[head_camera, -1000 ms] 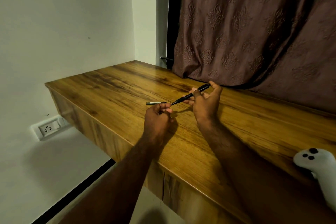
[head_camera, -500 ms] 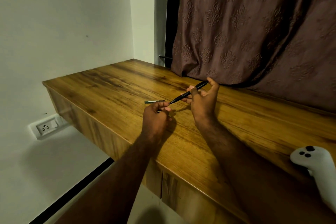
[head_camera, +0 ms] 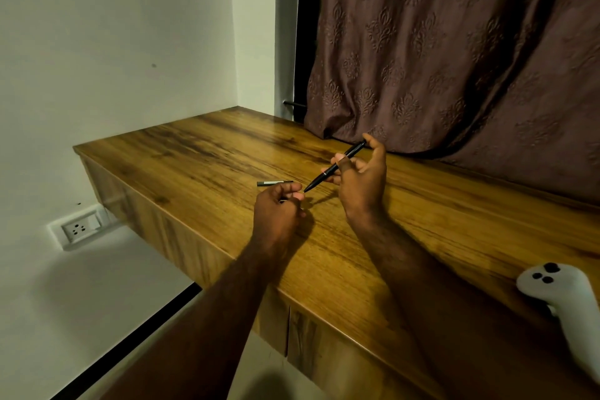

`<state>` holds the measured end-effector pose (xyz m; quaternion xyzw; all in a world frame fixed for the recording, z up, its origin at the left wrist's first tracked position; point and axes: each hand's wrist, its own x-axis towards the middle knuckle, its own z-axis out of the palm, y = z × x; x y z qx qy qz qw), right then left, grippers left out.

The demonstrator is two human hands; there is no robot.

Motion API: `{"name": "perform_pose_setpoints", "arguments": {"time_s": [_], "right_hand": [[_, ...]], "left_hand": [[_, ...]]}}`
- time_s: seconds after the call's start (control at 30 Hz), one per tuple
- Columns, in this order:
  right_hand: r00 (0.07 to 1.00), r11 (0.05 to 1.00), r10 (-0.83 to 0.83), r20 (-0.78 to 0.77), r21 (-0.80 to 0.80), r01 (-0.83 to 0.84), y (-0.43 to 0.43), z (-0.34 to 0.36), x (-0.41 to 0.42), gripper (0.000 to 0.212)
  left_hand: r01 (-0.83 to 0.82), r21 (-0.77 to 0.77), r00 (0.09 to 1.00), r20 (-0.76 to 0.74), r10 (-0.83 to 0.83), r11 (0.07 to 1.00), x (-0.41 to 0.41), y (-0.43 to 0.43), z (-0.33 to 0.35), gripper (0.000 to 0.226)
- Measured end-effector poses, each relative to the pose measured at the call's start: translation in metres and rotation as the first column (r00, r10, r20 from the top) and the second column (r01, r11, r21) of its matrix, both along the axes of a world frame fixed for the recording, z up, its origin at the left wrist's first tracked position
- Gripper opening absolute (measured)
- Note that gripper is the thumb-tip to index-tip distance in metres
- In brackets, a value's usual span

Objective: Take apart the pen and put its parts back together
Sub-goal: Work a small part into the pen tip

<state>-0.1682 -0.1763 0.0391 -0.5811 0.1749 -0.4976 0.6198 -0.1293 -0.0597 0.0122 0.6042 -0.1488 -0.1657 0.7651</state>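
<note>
A slim black pen body (head_camera: 328, 169) slants from upper right down to lower left above the wooden desk (head_camera: 207, 153). My right hand (head_camera: 362, 185) grips it around the middle, tip pointing down-left. My left hand (head_camera: 277, 209) is closed at the pen's tip, its fingers pinched there; whatever small part they hold is hidden. A short dark pen piece with a pale band (head_camera: 274, 183) lies flat on the desk just beyond my left hand.
A white game-style controller (head_camera: 565, 295) rests on the desk at the right edge of view. A brown patterned curtain (head_camera: 454, 58) hangs behind the desk. The wall on the left carries a power socket (head_camera: 79, 229) below desk level.
Both hands stay at the pen with the same grips. The whole scene has shifted slightly in view as my head moved; the loose piece on the desk has not moved.
</note>
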Motion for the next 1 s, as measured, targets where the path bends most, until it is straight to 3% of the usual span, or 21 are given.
{"name": "perform_pose_setpoints", "arguments": {"time_s": [0.4,0.53,1.0], "right_hand": [[1.000,1.000,-0.001,0.019,0.009,0.001,-0.002,0.009,-0.002,0.057],[0.999,1.000,-0.012,0.041,-0.001,0.012,0.000,0.012,-0.003,0.059],[0.999,0.999,0.024,0.033,-0.027,-0.023,0.005,0.014,-0.002,0.057]], "left_hand": [[0.028,-0.048,0.997,-0.077,-0.031,0.998,-0.001,0.000,-0.001,0.021],[0.017,-0.024,1.000,-0.003,-0.017,1.000,-0.003,0.001,0.003,0.025],[-0.019,0.020,0.999,0.028,0.019,1.000,-0.002,0.000,0.002,0.024]]}}
